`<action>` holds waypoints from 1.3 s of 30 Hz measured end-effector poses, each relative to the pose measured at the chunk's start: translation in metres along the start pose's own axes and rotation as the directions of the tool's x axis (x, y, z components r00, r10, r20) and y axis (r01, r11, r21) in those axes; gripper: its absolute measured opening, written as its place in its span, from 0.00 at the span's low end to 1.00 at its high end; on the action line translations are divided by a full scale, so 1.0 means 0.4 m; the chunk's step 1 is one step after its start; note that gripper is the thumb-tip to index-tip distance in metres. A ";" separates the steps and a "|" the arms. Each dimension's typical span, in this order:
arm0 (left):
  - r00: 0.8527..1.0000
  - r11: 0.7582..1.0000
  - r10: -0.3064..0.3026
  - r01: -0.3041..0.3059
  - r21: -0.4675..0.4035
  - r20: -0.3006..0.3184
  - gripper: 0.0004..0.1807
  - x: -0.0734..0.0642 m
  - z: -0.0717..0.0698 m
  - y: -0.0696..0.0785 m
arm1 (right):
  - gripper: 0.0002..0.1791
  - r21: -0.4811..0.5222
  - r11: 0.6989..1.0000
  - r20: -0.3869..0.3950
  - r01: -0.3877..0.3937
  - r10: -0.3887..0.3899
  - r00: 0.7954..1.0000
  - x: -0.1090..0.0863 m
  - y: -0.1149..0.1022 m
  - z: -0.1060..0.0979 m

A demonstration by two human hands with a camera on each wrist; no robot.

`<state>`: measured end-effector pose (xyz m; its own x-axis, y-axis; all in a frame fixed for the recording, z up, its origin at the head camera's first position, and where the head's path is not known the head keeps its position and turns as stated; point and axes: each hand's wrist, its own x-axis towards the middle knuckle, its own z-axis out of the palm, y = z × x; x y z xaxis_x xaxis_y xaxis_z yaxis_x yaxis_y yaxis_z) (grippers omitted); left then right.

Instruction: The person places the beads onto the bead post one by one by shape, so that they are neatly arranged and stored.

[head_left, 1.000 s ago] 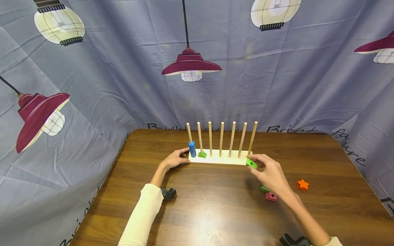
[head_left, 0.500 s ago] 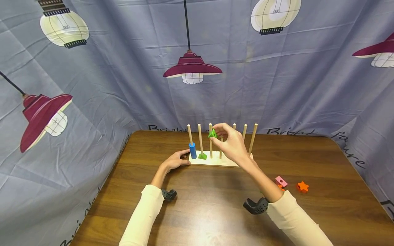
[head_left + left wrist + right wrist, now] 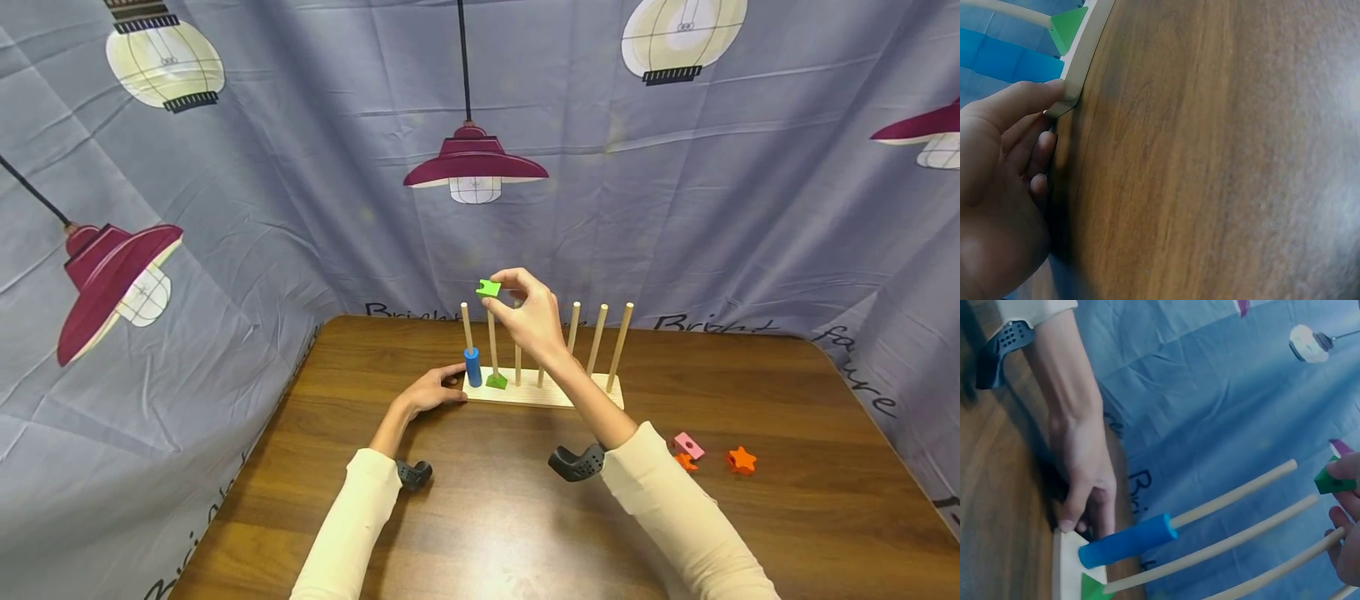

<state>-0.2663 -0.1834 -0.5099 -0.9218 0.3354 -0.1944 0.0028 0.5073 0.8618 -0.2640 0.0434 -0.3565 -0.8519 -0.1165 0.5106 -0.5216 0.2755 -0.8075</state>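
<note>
My left hand (image 3: 429, 390) grips the left end of a wooden peg board (image 3: 553, 397), thumb against its edge and fingers behind. In the left wrist view, the thumb lies close to the blue cylinders (image 3: 1013, 59). Those cylinders are stacked on the first peg. A green triangular block (image 3: 497, 381) sits at the base of the second peg (image 3: 492, 346). Above that peg, my right hand (image 3: 536, 321) pinches another green block (image 3: 488, 288) between thumb and fingers. The right wrist view shows this held block (image 3: 1329, 482) slightly beyond the peg tips. My right hand covers some middle pegs.
Right of the board, a pink block (image 3: 688, 446) with a hole lies close to an orange piece (image 3: 685, 462). An orange star (image 3: 741, 461) lies further right on the wooden table (image 3: 480, 517). A printed curtain (image 3: 337, 208) hangs behind the table.
My right hand has carried the green block left and up, from the board's right end to above the second peg. My left hand has stayed at the board's left end.
</note>
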 end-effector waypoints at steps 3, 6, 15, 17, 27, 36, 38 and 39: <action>1.000 1.000 -0.004 0.004 -0.004 0.006 0.39 0.001 -0.001 0.000 | 0.16 0.008 1.000 0.002 -0.021 0.021 1.000 -0.006 0.012 0.012; 1.000 1.000 -0.009 0.009 -0.004 0.009 0.39 0.003 -0.001 0.000 | 0.16 0.003 0.999 -0.004 -0.044 0.044 0.999 -0.016 0.025 0.020; 1.000 1.000 -0.008 0.008 -0.004 0.009 0.39 0.004 -0.002 -0.002 | 0.16 0.038 0.991 -0.011 -0.126 0.126 0.992 -0.030 0.048 0.034; 1.000 1.000 -0.008 0.008 0.000 0.009 0.40 0.004 -0.002 -0.005 | 0.15 0.039 0.987 -0.011 -0.153 0.154 0.988 -0.032 0.052 0.035; 1.000 1.000 -0.006 0.006 -0.013 0.009 0.39 0.001 -0.002 -0.002 | 0.16 0.126 0.938 0.004 -0.321 0.324 0.946 -0.066 0.097 0.060; 1.000 1.000 -0.017 0.017 -0.016 0.008 0.39 0.003 -0.002 0.000 | 0.17 0.119 0.868 0.023 -0.483 0.484 0.875 -0.145 0.194 0.100; 1.000 1.000 -0.015 0.015 -0.015 0.004 0.39 0.004 -0.002 -0.002 | 0.17 0.092 0.859 0.024 -0.504 0.504 0.863 -0.161 0.217 0.107; 1.000 1.000 -0.013 0.013 -0.016 0.005 0.39 0.004 -0.002 -0.003 | 0.17 0.088 0.855 0.026 -0.512 0.512 0.859 -0.169 0.228 0.111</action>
<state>-0.2681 -0.1840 -0.5109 -0.9198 0.3325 -0.2083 -0.0156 0.4994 0.8662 -0.2558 0.0339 -0.4777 -0.9997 0.0158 0.0177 -0.0140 0.2106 -0.9775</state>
